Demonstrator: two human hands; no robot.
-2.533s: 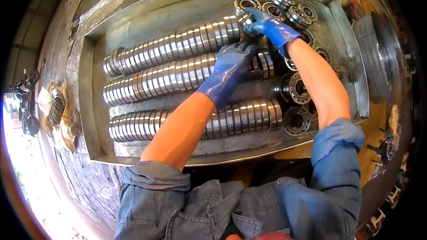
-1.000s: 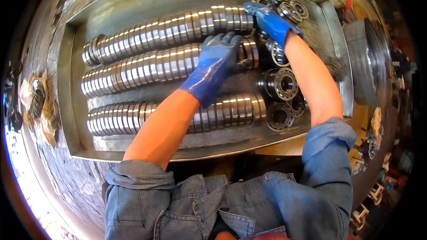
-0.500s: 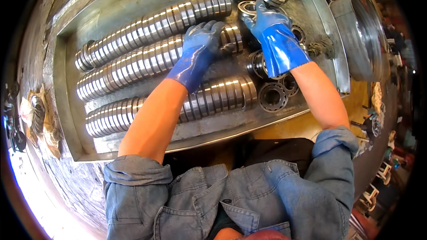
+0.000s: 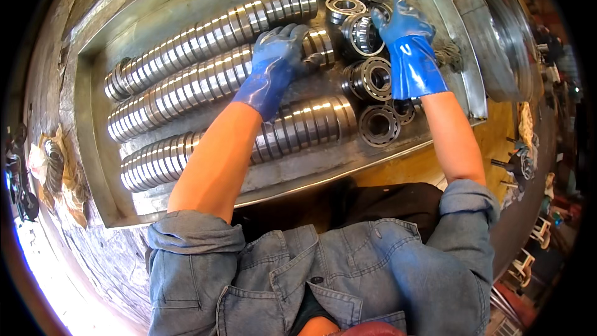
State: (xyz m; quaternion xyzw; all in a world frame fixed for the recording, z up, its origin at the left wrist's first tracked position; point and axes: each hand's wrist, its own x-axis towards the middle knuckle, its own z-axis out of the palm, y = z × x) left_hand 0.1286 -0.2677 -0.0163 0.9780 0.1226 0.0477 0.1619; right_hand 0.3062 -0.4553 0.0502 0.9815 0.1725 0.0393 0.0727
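Note:
My left hand, in a blue rubber glove, is closed over the top of the middle row of steel bearings, close to its right end. My right hand, gloved the same way, is beside the loose bearings on the right. Its forefinger points away from me and its thumb is spread, with nothing visible in its grasp. Left of that thumb a tilted roller bearing shows its rollers. Nearer me, another bearing stands on edge and a flat bearing lies close by.
A shallow metal tray holds everything, with a far row and a near row of bearings. A coil of rope lies at its right wall. Outside stands a large metal drum; torn wrapping paper is at left.
My right hand has moved right, off the loose bearings, uncovering the tilted one and the one on edge. My left hand stays on the middle row.

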